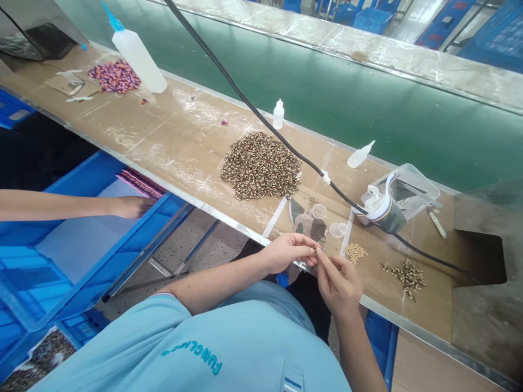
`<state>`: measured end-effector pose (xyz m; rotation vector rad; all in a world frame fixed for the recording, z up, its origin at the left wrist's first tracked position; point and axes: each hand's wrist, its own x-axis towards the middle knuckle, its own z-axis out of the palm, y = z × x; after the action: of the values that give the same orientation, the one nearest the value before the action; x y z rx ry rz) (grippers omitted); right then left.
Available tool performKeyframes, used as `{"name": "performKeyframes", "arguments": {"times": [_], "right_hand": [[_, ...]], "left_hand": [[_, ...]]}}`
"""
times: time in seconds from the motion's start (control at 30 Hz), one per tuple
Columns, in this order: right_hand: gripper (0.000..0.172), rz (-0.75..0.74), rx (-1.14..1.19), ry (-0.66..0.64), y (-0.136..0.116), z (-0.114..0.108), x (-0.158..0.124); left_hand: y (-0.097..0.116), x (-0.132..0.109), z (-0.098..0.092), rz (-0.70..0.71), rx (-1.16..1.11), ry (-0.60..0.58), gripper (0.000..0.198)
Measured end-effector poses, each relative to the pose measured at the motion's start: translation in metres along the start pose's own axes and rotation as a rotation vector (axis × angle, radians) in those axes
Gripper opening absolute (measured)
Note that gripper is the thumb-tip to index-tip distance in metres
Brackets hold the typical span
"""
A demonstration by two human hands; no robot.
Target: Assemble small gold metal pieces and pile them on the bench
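My left hand point(288, 251) and my right hand point(338, 283) meet at the near edge of the brown worktable point(183, 147). Both pinch a tiny bead-like piece point(317, 250) between their fingertips. A big heap of brown patterned beads point(261, 165) lies just beyond my left hand. A small pile of pale beads point(355, 252) sits beside my right hand, and a loose cluster of dark pieces point(406, 274) lies further right.
A black cable point(261, 117) crosses the table to a clear plastic box point(402, 191). Squeeze bottles point(137, 51), point(278, 114), point(360, 155) and a pink bead pile point(115, 75) stand further back. Another person's arm point(77, 207) reaches over blue crates point(81, 239) at left. A green conveyor belt point(347, 92) runs behind.
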<state>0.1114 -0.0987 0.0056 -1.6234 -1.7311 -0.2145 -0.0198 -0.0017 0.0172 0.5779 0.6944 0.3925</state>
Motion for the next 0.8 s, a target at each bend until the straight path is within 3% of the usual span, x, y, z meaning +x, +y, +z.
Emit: {"name": "performKeyframes", "arguments": {"times": [0.1,0.2,0.33,0.53,0.8], "right_hand": [[0.035,0.023,-0.01,0.034,-0.002,-0.001,0.0],[0.022,0.145,0.076,0.056,-0.004,-0.002,0.003],[0.006,0.266,0.134,0.005,-0.003,-0.005,0.008],[0.006,0.198,0.129,-0.065,0.0,-0.004,0.013],[0.005,0.249,0.169,-0.037,-0.002,-0.004,0.011]], "left_hand": [[0.001,0.0,0.001,-0.001,0.005,0.007,0.035],[0.001,-0.001,0.001,0.002,0.031,0.0,0.032],[0.001,-0.001,0.0,0.002,0.071,-0.016,0.028],[0.004,-0.002,0.0,-0.001,0.089,-0.035,0.027],[0.005,-0.002,-0.002,-0.015,0.107,-0.057,0.029]]}}
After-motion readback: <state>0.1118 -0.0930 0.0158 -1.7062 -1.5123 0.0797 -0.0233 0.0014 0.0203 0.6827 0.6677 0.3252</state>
